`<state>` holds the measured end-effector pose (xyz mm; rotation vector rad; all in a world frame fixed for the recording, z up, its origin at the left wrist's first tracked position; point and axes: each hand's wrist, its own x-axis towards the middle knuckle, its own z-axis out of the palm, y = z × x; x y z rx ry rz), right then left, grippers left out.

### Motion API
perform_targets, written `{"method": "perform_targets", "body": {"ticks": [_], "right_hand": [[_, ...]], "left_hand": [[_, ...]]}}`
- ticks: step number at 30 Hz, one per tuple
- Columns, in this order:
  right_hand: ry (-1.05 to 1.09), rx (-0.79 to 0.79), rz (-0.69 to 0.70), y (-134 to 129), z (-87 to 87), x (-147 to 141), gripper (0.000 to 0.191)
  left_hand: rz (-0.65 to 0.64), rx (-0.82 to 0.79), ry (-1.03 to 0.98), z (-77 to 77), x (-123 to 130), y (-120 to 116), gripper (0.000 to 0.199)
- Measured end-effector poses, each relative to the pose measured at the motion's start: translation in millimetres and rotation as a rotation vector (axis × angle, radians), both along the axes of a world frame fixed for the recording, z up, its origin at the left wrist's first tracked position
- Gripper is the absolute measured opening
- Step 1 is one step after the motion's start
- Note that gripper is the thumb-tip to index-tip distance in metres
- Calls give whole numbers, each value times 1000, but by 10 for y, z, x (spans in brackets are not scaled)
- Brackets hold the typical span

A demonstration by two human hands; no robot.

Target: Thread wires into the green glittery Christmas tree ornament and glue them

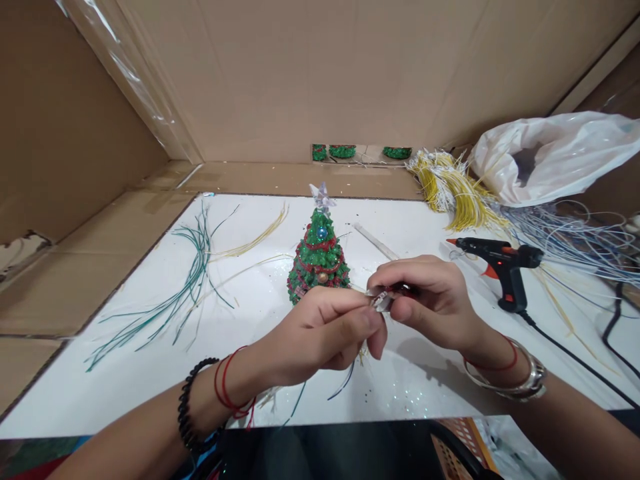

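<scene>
So the mini Christmas tree (321,257) is standing mid-frame on my white table (100,387), and I'd call it mostly dressed: star topper (321,196) on, red garland (327,246) wrapped round, a blue bauble (322,233) up high and a gold bauble (323,277) lower down. The bottom's hidden behind my left hand (325,333), so no clue if that part's done. What looks unfinished is the little silvery, dark red piece (382,301) in front of it: left hand's pinching one end, right hand (435,300) has thumb and fingers gripping the other. Too small to say what it is, but it's not on the tree yet. Glue gun (513,270) sits unused at right, red light on. Loose green wires (195,267) are spread out at left.
</scene>
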<state>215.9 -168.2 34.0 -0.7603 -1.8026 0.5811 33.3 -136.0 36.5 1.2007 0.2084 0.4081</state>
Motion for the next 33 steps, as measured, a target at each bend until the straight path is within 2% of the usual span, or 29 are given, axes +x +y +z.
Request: {"method": "perform_targets", "body": {"ticks": [12,20,33], "right_hand": [[-18,-5,35,-6,27,-20,32],[-2,-47,48,-29,35,-39,35],[61,-85,103,-42,30,-60,34]], "left_hand": [[-40,-2,3,-8,-2,16,32],[-67,-17,12,49,-21,-4,31],[-64,52,37,68,-42,1,27]]}}
